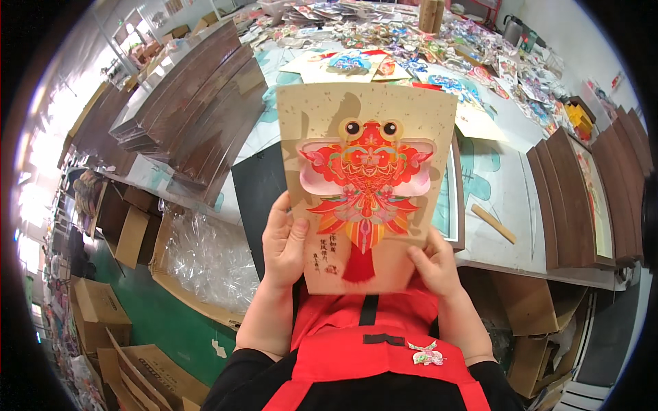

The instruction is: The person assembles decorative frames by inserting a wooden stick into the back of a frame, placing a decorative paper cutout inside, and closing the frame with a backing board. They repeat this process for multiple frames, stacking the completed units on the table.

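A cream speckled card (363, 103) with a bright red fish-shaped picture and a red tassel is held up in front of me. My left hand (284, 243) grips its left edge, thumb on the front and fingers behind. On the lower right edge, my right hand (435, 265) pinches it the same way. Partly hidden behind the card stands or lies a brown-edged frame (458, 219) on the table's near side. A black flat sheet (260, 202) shows to the left of the card. To the right lies a short wooden strip (493, 223).
Stacked dark brown frames (199, 103) rise at the left of the table (510, 178); more brown frames (569, 198) stand at the right. Colourful paper cut-outs (425, 58) cover the far side, near printed cards (343, 65). An open box with clear plastic wrap (205, 253) is below left.
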A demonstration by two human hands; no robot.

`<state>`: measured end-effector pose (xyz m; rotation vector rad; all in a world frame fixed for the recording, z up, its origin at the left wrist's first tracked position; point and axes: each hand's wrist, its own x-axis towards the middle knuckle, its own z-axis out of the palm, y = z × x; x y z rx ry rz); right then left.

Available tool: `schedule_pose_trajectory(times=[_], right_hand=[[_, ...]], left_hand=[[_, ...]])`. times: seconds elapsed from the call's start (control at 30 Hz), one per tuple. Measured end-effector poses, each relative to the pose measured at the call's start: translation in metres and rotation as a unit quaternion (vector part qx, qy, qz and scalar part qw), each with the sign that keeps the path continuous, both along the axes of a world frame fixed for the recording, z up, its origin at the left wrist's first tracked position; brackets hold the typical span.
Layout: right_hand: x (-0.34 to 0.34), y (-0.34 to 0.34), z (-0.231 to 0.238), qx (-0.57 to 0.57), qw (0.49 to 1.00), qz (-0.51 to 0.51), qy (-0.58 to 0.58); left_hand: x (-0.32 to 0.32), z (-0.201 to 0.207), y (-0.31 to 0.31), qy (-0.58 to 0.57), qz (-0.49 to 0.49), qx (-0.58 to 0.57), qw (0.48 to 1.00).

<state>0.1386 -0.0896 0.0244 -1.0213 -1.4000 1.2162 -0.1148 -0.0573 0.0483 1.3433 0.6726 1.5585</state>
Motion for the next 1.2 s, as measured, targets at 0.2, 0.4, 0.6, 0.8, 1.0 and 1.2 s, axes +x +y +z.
schedule_pose_trajectory(times=[0.2,0.4,0.6,0.8,1.0,1.2], right_hand=[[-0.022,-0.004,0.015,0.101,0.992,-0.063,-0.045],[-0.072,-0.005,0.045,0.334,0.933,-0.034,-0.128],[-0.065,-0.004,0.067,0.252,0.959,-0.012,-0.125],[-0.107,0.001,0.085,0.446,0.869,0.033,-0.212],[-0.099,0.014,0.090,0.404,0.894,0.126,-0.149],[-0.044,0.039,0.090,0.213,0.975,-0.007,-0.064]], left_hand=[[-0.013,0.019,0.010,0.231,0.331,0.093,0.910],[0.015,0.038,0.009,0.383,0.250,0.177,0.871],[0.006,0.057,-0.017,0.137,0.223,0.142,0.955],[0.026,0.064,-0.050,0.032,0.153,0.094,0.983],[0.001,0.059,-0.047,-0.178,0.140,0.076,0.971],[-0.031,0.053,-0.040,-0.125,0.032,0.082,0.988]])
